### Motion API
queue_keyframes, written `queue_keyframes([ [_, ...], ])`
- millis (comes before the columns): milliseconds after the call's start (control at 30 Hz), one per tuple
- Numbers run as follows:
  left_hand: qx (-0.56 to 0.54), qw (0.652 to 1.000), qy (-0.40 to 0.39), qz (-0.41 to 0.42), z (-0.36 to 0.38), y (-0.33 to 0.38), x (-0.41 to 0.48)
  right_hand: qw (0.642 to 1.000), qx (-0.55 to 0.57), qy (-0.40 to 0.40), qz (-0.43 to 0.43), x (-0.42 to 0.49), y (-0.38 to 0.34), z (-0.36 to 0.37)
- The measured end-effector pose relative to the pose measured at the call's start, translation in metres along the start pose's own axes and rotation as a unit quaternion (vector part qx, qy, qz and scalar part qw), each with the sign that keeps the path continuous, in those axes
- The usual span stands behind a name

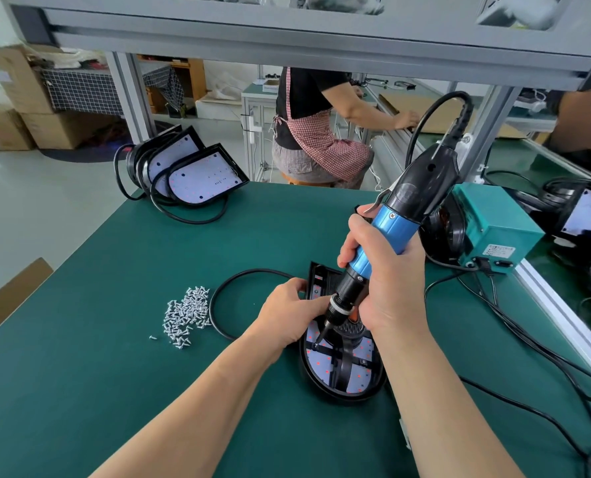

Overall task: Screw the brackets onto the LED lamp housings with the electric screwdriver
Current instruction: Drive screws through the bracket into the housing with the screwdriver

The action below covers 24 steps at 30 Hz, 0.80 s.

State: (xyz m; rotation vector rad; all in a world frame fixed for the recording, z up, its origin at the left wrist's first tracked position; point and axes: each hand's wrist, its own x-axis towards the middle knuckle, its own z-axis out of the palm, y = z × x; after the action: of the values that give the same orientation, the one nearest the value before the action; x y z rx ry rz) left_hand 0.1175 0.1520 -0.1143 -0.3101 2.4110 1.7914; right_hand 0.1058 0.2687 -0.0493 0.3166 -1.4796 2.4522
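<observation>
A black LED lamp housing (342, 391) lies on the green mat in front of me, its white LED board facing up. A black bracket (345, 363) runs across the board. My right hand (390, 277) grips the blue and black electric screwdriver (401, 219), tilted, with its bit tip down on the board at the bracket's left end. My left hand (287, 315) rests on the housing's left edge, its fingers by the screwdriver's nose. A pile of several small silver screws (185, 315) lies to the left.
Two more lamp housings (190, 170) with cables lean at the mat's far left edge. A teal power box (494, 229) stands to the right, cables trailing over the mat. More housings (587, 208) lie at far right. A person in a checked apron (314, 132) sits beyond the bench.
</observation>
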Motion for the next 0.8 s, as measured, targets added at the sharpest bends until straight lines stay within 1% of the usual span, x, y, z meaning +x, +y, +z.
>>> queue_keyframes([
  [400,-0.027,1.0,-0.009,0.006,-0.0001,-0.0078,0.0059,1.0,0.012,0.003,-0.016,-0.0056,0.0002,-0.0058],
  [667,-0.025,1.0,0.015,0.009,0.0021,-0.0085,0.0063,0.999,0.009,-0.036,-0.021,-0.0056,0.0019,-0.0005],
  [800,-0.024,0.999,0.022,0.003,0.0038,-0.0086,0.0068,0.996,0.008,-0.086,0.001,-0.0038,0.0039,-0.0016],
])
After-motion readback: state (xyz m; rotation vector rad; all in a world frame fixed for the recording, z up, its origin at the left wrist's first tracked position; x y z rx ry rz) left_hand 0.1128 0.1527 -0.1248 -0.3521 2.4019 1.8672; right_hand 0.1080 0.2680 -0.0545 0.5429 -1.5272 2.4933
